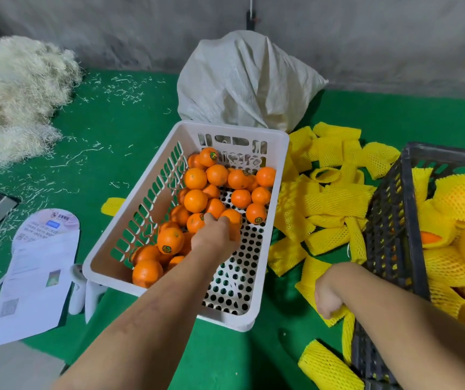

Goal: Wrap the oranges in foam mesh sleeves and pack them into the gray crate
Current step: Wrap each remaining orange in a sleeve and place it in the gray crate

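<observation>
Left hand (215, 235) curled over an orange (232, 218) inside the white basket (107, 257), grip half hidden; right hand (327, 294) pinching a sleeve (311, 280) just right of it, lengthwise toward the basket.

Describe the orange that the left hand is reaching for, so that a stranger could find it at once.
Start at the white basket in the middle of the green table. Follow the left hand into it: its fingertips touch an orange on the perforated floor. Unlike its neighbours, this one is half hidden by the fingers, and no sticker shows on it.
</observation>
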{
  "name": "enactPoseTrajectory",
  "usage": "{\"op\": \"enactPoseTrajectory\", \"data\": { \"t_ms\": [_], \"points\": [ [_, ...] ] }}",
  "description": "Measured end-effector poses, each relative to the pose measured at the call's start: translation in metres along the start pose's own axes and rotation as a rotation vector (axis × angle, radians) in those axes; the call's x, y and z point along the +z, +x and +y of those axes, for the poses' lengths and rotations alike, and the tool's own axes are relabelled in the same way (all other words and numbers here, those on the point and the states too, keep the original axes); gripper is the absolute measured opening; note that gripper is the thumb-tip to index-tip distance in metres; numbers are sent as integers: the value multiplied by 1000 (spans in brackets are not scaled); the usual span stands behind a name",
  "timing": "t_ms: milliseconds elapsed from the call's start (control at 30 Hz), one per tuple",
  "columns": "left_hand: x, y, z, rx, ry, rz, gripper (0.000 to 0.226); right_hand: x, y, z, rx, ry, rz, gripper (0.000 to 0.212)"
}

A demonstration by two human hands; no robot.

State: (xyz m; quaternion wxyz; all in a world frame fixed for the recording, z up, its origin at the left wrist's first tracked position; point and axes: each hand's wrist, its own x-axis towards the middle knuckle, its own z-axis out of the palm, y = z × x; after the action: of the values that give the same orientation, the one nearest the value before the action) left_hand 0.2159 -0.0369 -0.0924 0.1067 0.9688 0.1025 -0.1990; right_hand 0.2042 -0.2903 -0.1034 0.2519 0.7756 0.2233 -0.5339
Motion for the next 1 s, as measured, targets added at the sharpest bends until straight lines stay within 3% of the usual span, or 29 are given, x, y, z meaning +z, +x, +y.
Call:
{"op": "enactPoseTrajectory", "data": {
  "t_ms": [100,233,367,467,533,600,733,867,933,1000],
  "points": [
    [-9,-21,6,48,-300,123,72,3,-6,-2,80,23,39,57],
    [-4,-58,22,171,-755,315,80,-11,-27,4,75,277,303,33],
    [2,-87,46,315,-1002,412,67,-14,-59,18,-131,827,813,8],
    [3,-97,60,382,-1088,388,66,-1,-81,13,-332,1465,965,19],
    [4,-98,66,407,-1098,452,66,9,-88,9,-424,1656,1002,38],
    [3,-99,74,438,-1091,461,65,16,-89,6,-447,1683,1058,48],
    [8,-102,84,574,-1049,345,66,16,-86,8,-255,1558,1246,21],
    [11,-100,82,578,-1006,349,63,16,-79,8,-115,1392,1270,22],
    [11,-100,83,575,-992,368,63,14,-80,8,21,1315,1345,15],
    [12,-101,83,575,-974,372,64,12,-84,8,30,1332,1406,10]
  ]
}}
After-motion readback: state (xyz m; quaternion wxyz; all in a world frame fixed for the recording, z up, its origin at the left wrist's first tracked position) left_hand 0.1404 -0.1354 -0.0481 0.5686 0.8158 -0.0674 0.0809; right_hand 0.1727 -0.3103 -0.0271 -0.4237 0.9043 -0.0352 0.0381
